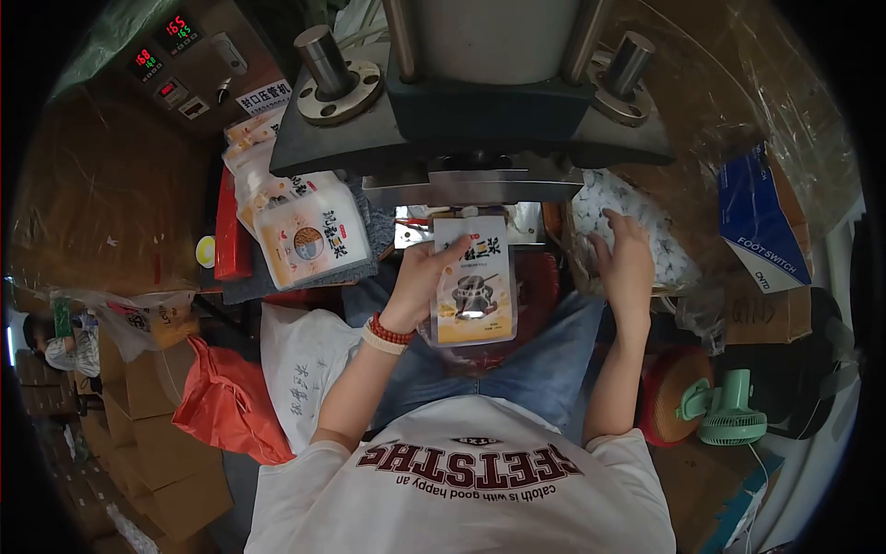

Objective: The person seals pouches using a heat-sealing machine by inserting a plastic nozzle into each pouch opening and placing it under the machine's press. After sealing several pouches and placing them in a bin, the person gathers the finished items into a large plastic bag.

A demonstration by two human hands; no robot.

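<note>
My left hand (420,282) is closed on a printed spout pouch (476,300), thumb across its front. The pouch hangs upright in front of the press, its top by the metal plate (528,220), where a small white spout shows. My right hand (625,263) is at the near left edge of a heap of small white plastic pieces (663,242), fingers apart and slightly curled. Nothing shows between those fingers. On the left, a stack of similar pouches (309,235) lies on a grey cloth (355,270).
The press head (489,115) and its metal bar (471,187) stand above the plate. A control box (198,69) with lit digits is at upper left. On the right are a blue foot-switch box (761,222) and a green fan (732,420). A red bag (226,397) lies lower left.
</note>
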